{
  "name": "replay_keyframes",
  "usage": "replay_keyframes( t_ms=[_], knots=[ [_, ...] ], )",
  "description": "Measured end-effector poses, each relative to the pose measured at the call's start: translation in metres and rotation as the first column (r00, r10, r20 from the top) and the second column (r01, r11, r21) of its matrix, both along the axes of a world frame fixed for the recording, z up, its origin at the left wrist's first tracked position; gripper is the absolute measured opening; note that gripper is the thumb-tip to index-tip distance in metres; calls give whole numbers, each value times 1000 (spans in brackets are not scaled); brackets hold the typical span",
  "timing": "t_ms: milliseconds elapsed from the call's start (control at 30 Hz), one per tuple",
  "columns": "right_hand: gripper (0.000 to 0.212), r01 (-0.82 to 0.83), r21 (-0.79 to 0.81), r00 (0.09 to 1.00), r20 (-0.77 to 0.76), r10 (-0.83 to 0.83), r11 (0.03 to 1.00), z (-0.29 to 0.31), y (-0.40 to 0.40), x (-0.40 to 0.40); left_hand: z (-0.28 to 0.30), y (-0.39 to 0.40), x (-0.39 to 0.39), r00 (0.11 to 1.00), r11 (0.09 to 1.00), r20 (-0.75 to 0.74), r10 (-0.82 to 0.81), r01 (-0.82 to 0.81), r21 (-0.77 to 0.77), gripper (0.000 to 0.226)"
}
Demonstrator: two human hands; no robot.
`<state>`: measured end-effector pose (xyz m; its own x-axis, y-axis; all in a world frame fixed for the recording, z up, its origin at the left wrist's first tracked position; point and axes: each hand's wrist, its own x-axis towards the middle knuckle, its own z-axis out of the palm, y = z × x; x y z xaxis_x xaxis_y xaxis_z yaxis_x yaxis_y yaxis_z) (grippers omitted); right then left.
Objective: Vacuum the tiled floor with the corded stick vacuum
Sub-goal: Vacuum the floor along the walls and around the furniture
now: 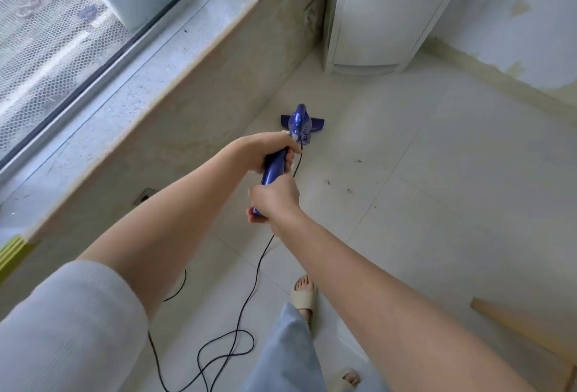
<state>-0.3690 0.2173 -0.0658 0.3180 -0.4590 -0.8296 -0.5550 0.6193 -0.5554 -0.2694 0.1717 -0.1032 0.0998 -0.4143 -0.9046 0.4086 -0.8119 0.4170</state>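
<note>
A blue corded stick vacuum (pixel 300 124) points away from me, its flat head (pixel 315 119) resting on the pale tiled floor (pixel 437 173) close to the low wall under the window. My left hand (pixel 268 151) grips the upper part of the blue handle just behind the motor body. My right hand (pixel 274 199) grips the rear end of the same handle. The black cord (pixel 249 294) drops from the handle and loops on the tiles by my feet. A few dark specks of debris (pixel 349 190) lie right of the vacuum.
A stone window sill (pixel 150 79) and its low wall run along the left. A white cabinet (pixel 384 10) stands in the far corner. A wooden furniture leg (pixel 512 326) juts in at the lower right. My slippered feet (pixel 304 294) stand on the tiles.
</note>
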Motion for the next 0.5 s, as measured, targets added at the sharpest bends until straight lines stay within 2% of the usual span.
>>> replay_keyframes(
  t_ms=[133, 267, 500],
  knots=[
    [35, -74, -61, 992, -103, 67, 995, -23, -33, -11, -16, -23, -16, 993, 993, 32, 116, -114, -40, 23],
    [25, -124, -102, 974, -200, 101, 987, -33, -53, -46, -22, -40, -51, 993, 991, 30, 117, -115, -65, 21],
    [22, -116, -54, 986, -128, 109, 992, -1, -43, -79, -17, -38, -76, 997, 995, 19, 70, -68, -76, 27]
  ],
)
